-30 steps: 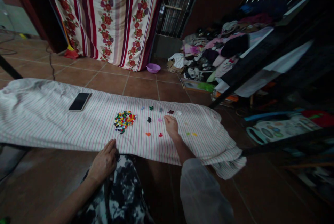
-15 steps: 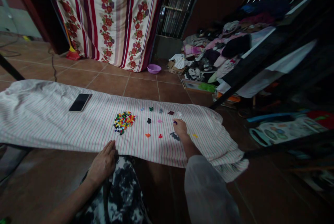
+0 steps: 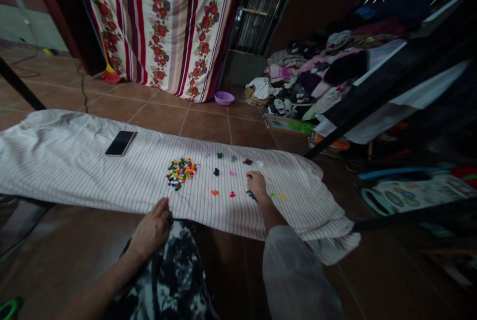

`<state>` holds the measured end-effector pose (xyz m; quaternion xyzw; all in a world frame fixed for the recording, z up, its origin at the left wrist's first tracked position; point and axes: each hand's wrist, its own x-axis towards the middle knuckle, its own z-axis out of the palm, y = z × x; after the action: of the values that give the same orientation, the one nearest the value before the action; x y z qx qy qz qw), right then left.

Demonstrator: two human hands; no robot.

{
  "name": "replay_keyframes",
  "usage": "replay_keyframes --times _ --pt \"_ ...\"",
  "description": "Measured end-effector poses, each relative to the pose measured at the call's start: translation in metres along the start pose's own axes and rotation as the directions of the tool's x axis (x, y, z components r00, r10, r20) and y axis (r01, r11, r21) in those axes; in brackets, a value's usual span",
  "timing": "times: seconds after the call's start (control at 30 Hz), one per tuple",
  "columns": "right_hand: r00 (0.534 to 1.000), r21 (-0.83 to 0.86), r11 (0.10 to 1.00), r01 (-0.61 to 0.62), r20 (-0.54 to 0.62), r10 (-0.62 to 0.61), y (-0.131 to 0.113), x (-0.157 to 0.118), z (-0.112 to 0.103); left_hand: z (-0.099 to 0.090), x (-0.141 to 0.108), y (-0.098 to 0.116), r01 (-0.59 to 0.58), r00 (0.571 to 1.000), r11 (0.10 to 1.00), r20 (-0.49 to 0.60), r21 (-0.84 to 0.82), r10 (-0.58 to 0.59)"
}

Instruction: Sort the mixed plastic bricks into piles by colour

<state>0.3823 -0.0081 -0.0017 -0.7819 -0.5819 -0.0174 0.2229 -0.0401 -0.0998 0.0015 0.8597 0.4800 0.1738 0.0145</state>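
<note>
My right hand is closed over the striped cloth, its fingertips pinched on a small purple piece that is mostly hidden. Dark grey pieces lie partly behind its wrist. Around it sit little one-colour groups: maroon, white, pink, black, green, red, orange and yellow. Left of these is a mixed pile of multicoloured small pieces. My left hand rests by the cloth's near edge, fingers stretched out and holding nothing.
A phone lies on the cloth at left. Beyond, on the tiled floor, are a purple basin, a broom and a heap of clothes. A striped floral curtain hangs behind. Dark bars stand at right.
The view has shifted slightly, so the scene sits further right. My right hand has moved a little left over the cloth, and less of the purple piece shows. My left hand stays in place.
</note>
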Motion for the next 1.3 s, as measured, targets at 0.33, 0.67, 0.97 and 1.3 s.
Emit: replay_keyframes --times 0.33,0.67,0.97,1.3 --pt "0.997 0.055 0.997 0.057 -0.047 -0.054 -0.024 0.002 -0.009 -0.004 0.002 0.004 0.037 0.999 0.999 0.041 -0.040 -0.035" --pt "0.939 0.360 0.897 0.259 0.126 -0.321 -0.147 -0.019 0.026 -0.009 0.002 0.004 0.061 0.995 0.997 0.083 -0.042 -0.057" --pt "0.922 0.328 0.919 0.220 0.237 -0.306 -0.201 -0.031 0.056 -0.009 0.002 0.002 0.049 0.996 0.998 0.078 -0.030 -0.046" --pt "0.926 0.326 0.924 0.202 0.243 -0.288 -0.203 -0.040 0.052 -0.010 0.002 0.001 0.058 0.995 0.995 0.091 -0.084 -0.051"
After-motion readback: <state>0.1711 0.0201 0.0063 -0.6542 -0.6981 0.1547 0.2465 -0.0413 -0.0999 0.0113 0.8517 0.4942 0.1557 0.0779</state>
